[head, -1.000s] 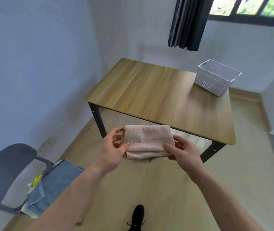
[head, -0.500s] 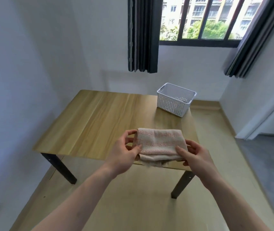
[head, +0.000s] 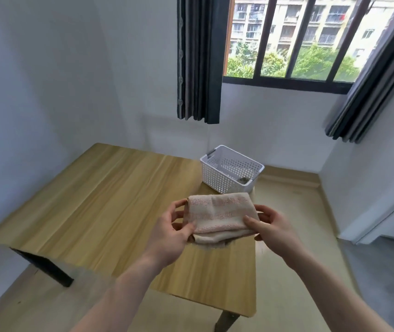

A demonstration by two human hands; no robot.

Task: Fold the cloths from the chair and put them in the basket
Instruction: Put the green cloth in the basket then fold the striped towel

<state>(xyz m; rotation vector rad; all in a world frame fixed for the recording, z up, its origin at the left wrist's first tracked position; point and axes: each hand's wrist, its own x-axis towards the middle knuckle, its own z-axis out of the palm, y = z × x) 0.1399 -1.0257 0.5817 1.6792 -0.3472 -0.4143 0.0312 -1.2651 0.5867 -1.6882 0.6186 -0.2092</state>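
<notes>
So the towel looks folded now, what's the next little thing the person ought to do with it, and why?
Probably carry the folded pink cloth forward and lower it into the white basket. The left hand and right hand pinch it at either end above the table, already folded compact, and the basket sits open just beyond it.

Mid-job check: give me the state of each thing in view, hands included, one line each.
Pink cloth: folded, held in the air over the table, not in the basket.
Left hand: gripping the cloth's left edge.
Right hand: gripping the cloth's right edge.
White basket: upright on the table's far right corner, something small and dark at its bottom.
Wooden table: standing.
Curtains: drawn apart.
</notes>
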